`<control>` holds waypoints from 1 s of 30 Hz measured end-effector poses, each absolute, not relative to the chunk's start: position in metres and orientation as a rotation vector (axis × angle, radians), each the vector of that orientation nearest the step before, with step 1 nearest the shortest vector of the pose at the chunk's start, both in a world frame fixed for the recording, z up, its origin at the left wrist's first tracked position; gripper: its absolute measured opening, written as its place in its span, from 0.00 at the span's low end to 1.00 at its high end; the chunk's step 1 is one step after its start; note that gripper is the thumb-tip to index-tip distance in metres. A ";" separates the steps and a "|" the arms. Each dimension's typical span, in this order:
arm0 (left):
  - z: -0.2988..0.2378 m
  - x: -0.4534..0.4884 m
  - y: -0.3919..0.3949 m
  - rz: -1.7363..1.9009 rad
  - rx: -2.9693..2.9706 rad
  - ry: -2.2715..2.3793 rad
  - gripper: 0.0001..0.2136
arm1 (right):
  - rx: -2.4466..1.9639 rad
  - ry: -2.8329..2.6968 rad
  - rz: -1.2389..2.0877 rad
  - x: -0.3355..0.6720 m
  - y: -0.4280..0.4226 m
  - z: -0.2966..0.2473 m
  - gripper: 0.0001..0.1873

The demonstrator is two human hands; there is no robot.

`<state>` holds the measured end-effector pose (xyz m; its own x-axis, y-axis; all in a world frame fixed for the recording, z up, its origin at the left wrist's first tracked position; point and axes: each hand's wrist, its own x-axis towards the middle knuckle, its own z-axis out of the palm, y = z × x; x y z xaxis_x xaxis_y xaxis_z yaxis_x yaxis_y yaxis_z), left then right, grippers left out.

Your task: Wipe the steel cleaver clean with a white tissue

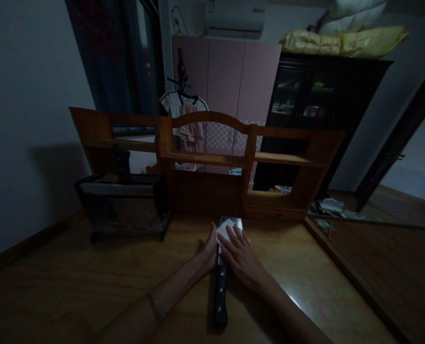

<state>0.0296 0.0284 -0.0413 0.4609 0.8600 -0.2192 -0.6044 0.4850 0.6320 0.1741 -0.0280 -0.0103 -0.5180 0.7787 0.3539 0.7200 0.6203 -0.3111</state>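
A cleaver lies with its black riveted handle (220,296) toward me, and its broad metal blade (238,221) points away. Over the blade is a folded white cloth or tissue (225,230); which of the two I cannot tell. My right hand (239,253) presses on the white cloth from the right, its fingers stretched across it and holding it against the blade. Along the blade's left side rests my left hand (209,247), thumb extended upward. Its other fingers are hidden by the blade and cloth, so their grip is unclear.
On the left of the wooden tabletop (155,291) stands a dark knife rack (126,205) with a black handle (122,165) sticking up. A wooden shelf unit (208,165) spans the back. A raised wooden edge (345,267) runs along the right.
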 end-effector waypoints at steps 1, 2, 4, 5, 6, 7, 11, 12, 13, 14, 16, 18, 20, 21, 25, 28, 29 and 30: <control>-0.037 0.030 0.026 0.948 0.501 0.566 0.36 | -1.178 -2.393 0.156 0.174 -0.028 -0.010 0.26; -0.032 0.030 0.024 0.949 0.489 0.564 0.36 | -1.167 -2.400 0.141 0.175 -0.027 -0.010 0.26; -0.025 0.030 0.021 0.964 0.473 0.558 0.36 | -1.144 -2.404 0.118 0.176 -0.026 -0.008 0.26; -0.022 0.030 0.019 0.965 0.470 0.552 0.36 | -1.137 -2.403 0.111 0.176 -0.026 -0.008 0.26; -0.021 0.030 0.018 0.961 0.470 0.543 0.36 | -1.135 -2.401 0.108 0.176 -0.025 -0.008 0.26; -0.020 0.029 0.018 0.950 0.471 0.535 0.36 | -1.136 -2.397 0.106 0.176 -0.025 -0.008 0.27; -0.022 0.027 0.018 0.929 0.488 0.535 0.37 | -1.159 -2.358 0.125 0.178 -0.023 -0.010 0.27; -0.024 0.027 0.018 0.941 0.493 0.542 0.38 | -1.162 -2.342 0.150 0.179 -0.023 -0.011 0.27; -0.025 0.026 0.019 0.952 0.497 0.544 0.38 | -1.163 -2.322 0.181 0.180 -0.022 -0.012 0.27; -0.025 0.026 0.019 0.958 0.500 0.543 0.38 | -1.162 -2.301 0.214 0.181 -0.020 -0.012 0.27; -0.026 0.027 0.020 0.960 0.510 0.546 0.39 | -1.163 -2.263 0.265 0.184 -0.018 -0.014 0.27; -0.024 0.027 0.019 0.953 0.525 0.561 0.40 | -1.173 -2.238 0.285 0.186 -0.014 -0.016 0.27; -0.021 0.027 0.017 0.954 0.540 0.570 0.40 | -1.186 -2.216 0.292 0.189 -0.012 -0.019 0.28; -0.019 0.027 0.015 0.955 0.546 0.564 0.40 | -1.191 -2.199 0.293 0.191 -0.010 -0.021 0.28; -0.015 0.028 0.013 0.935 0.574 0.536 0.39 | -1.186 -2.105 0.263 0.197 -0.005 -0.026 0.28; -0.016 0.029 0.013 0.926 0.594 0.510 0.38 | -1.167 -2.016 0.233 0.200 -0.006 -0.020 0.29; -0.017 0.029 0.014 0.928 0.596 0.497 0.38 | -1.154 -2.000 0.230 0.199 -0.008 -0.016 0.29; -0.018 0.030 0.014 0.929 0.592 0.486 0.37 | -1.136 -2.002 0.232 0.198 -0.011 -0.012 0.29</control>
<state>0.0298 0.0141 -0.0178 0.5134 0.8477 -0.1335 -0.5933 0.4630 0.6584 0.1976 -0.0107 -0.0119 -0.2725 0.7862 0.5547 0.6383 0.5791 -0.5071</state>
